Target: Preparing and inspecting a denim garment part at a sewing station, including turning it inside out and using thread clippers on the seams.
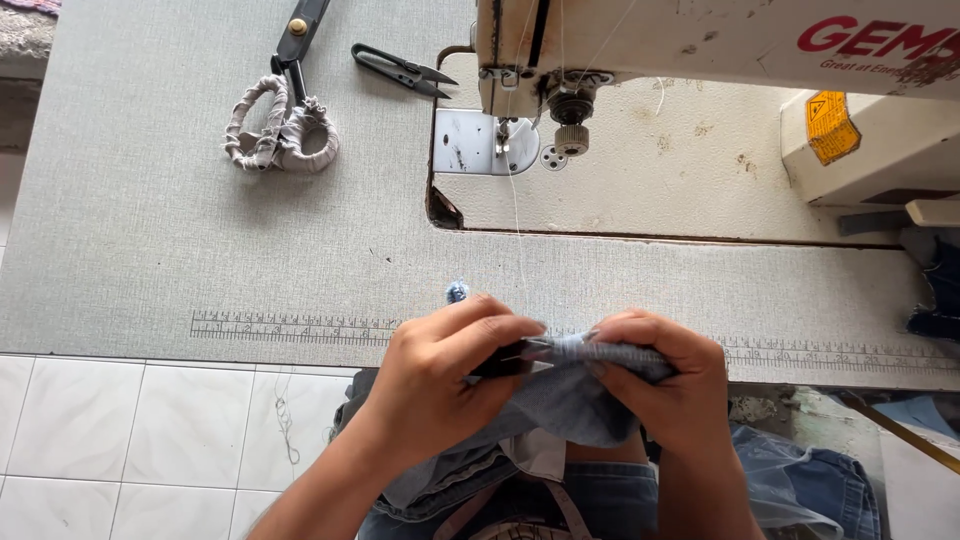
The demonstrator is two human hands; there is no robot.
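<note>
Two hands meet at the near edge of the worktop (200, 200), over the person's lap. The left hand (445, 365) is curled round a small dark tool (505, 358), most likely a thread snip, whose thin metal tips point right into a folded edge of blue-grey cloth (570, 395). The right hand (665, 375) pinches that same edge, thumb under and fingers on top, holding it taut and level just beside the tool's tips. The rest of the cloth hangs down from both hands toward the lap, where more denim lies bunched.

Just beyond the knuckles a printed ruler strip (290, 327) runs along the worktop's front edge, and a small blue scrap (457, 292) lies near the left hand. Further back stands a cream sewing machine (700, 40), its needle over a metal plate (470, 142), with a pale thread (515, 215) trailing down from it toward the hands. Well apart, at the far left, lie big scissors (285, 110) with cloth-wrapped handles, and beside them a second pair of black snips (400, 70). White floor tiles (140, 440) show below the worktop on the left.
</note>
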